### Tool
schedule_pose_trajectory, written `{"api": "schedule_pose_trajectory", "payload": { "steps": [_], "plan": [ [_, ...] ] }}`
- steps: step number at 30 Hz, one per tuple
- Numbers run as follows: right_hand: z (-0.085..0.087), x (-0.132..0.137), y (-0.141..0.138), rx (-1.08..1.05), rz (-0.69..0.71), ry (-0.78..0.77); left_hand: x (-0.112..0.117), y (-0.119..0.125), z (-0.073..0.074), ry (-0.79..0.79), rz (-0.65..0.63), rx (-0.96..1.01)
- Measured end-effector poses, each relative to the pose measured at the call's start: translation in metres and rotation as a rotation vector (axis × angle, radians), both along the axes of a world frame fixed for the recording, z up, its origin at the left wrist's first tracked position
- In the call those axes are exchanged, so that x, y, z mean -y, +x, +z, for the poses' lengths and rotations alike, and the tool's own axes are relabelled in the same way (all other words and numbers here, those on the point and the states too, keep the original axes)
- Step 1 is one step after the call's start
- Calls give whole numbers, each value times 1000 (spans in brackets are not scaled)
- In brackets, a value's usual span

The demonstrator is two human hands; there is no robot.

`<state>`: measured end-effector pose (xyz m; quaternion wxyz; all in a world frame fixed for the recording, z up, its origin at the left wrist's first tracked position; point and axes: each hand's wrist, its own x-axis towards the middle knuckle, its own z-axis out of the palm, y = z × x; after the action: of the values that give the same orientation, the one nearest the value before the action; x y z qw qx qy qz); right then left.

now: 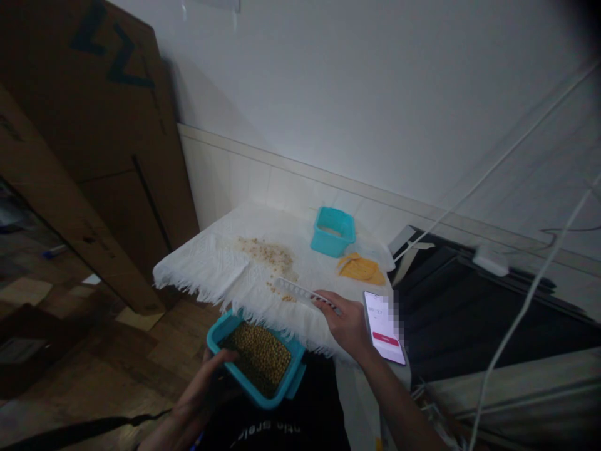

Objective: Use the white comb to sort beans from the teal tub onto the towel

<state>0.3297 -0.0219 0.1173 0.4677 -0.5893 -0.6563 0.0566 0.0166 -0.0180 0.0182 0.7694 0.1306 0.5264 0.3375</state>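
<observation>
My left hand grips the near left rim of a blue plastic basket, held just below the table's front edge. Tan soybeans and small dark green beans fill it. In my right hand is a long white strip-like tool with a row of notches or tufts; its exact kind is unclear. The tool's far end is over the white cloth, close to a few loose soybeans. Behind them spreads a pile of mixed pale grains and beans.
A second blue basket with pale contents stands at the back beside a folded yellow cloth. A phone lies right of my right hand. The fringed white tablecloth hangs over the edge. Cardboard boxes stand left; white cables hang right.
</observation>
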Motion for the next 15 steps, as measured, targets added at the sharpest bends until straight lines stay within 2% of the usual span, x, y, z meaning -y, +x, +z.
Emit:
{"api": "schedule_pose_trajectory", "payload": {
  "steps": [3, 15],
  "plan": [
    [-1, 1, 0, -17, 4, 15, 0, 0, -4, 68, 7, -15],
    [-3, -2, 0, -7, 21, -2, -1, 0, -1, 43, 25, 4]
  ]
}}
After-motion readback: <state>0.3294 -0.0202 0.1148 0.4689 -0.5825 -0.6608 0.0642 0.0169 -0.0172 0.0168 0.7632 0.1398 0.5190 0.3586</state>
